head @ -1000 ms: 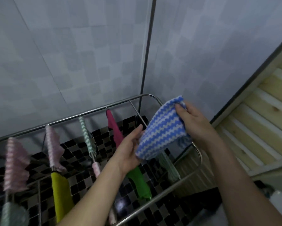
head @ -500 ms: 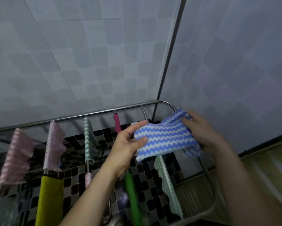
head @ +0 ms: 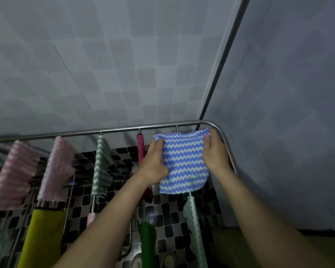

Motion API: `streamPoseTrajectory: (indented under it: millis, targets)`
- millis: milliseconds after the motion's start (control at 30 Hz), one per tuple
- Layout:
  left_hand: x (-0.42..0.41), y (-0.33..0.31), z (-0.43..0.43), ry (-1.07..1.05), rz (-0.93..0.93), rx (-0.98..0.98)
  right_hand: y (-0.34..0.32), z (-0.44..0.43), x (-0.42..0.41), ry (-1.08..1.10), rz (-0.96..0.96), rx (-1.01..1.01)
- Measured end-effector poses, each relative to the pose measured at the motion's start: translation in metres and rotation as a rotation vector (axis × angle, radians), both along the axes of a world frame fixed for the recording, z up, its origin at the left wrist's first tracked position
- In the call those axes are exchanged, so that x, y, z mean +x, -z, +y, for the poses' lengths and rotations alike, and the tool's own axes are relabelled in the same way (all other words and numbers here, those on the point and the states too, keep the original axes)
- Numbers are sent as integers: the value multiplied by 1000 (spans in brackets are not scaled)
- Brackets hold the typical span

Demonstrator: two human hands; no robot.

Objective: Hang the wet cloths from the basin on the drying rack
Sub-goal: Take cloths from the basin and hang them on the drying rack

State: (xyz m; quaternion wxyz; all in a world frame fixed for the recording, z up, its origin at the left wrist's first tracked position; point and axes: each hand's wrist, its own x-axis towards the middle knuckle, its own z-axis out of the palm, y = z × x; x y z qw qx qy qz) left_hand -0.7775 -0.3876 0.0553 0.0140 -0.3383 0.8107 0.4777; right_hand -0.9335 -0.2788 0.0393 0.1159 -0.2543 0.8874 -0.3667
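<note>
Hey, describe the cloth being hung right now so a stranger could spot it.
Find the steel drying rack in the tiled corner; follow its far rail to the rounded right end. There the left hand and right hand hold a zigzag cloth spread open. Only it is blue and white; the dark pink cloth beside it is plain.
</note>
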Motion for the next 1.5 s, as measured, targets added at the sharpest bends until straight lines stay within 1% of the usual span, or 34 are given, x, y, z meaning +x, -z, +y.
streamPoseTrajectory:
  millis: [100, 200, 267, 300, 333, 400, 433, 500, 567, 667, 800, 867, 1033, 1100, 1133, 1233, 1300, 1367, 1433, 1500]
  targets:
    - [-9, 1, 0, 6, -59, -106, 4, -8, -1, 50, 28, 6]
    - [-17, 9, 0, 22, -196, -187, 5, -13, 2, 67, -69, 82]
    - [-19, 12, 2, 37, -285, -227, 7, -13, 4, 42, -78, 104]
    - [-19, 11, 5, 39, -288, -246, 7, -13, 5, 23, -84, 110]
    - [-18, 10, 6, 31, -246, -268, 7, -13, 6, -4, -114, 96]
    - [-15, 9, 11, -1, -68, -259, 7, -13, 13, -71, -249, 28]
    - [-14, 7, 14, -16, 13, -217, 7, -13, 17, -89, -302, -12]
    - [-13, 6, 25, -9, 115, -113, 8, -14, 23, -102, -333, -56]
    - [-13, 8, 35, 19, 125, -77, 8, -17, 27, -91, -322, -69]
    - [-14, 19, 41, -21, 120, -48, 6, -22, 30, -74, -265, -61]
    - [-15, 25, 39, -47, 125, -1, -5, -26, 33, -113, -84, 28]
    - [-14, 23, 41, -36, 130, 2, -10, -27, 34, -117, -33, 52]
    - [-14, 24, 40, 7, 115, 39, -9, -25, 32, -99, -104, 75]
    - [-12, 20, 42, 19, 140, 2, -12, -22, 29, -118, -102, 119]
    - [-6, 17, 41, 5, 141, -50, -13, -20, 29, -132, -99, 150]
    - [16, 5, 35, -112, 136, -305, -14, -6, 25, -200, -96, 315]
    - [40, 2, 27, -183, 88, -416, -13, 2, 27, -258, -153, 414]
    - [60, 2, 23, -177, -14, -434, -10, 5, 32, -308, -208, 449]
    - [75, 5, 21, -126, -116, -375, -8, 4, 36, -330, -187, 462]
    - [81, 11, 22, -103, -124, -295, -8, 4, 41, -316, -149, 450]
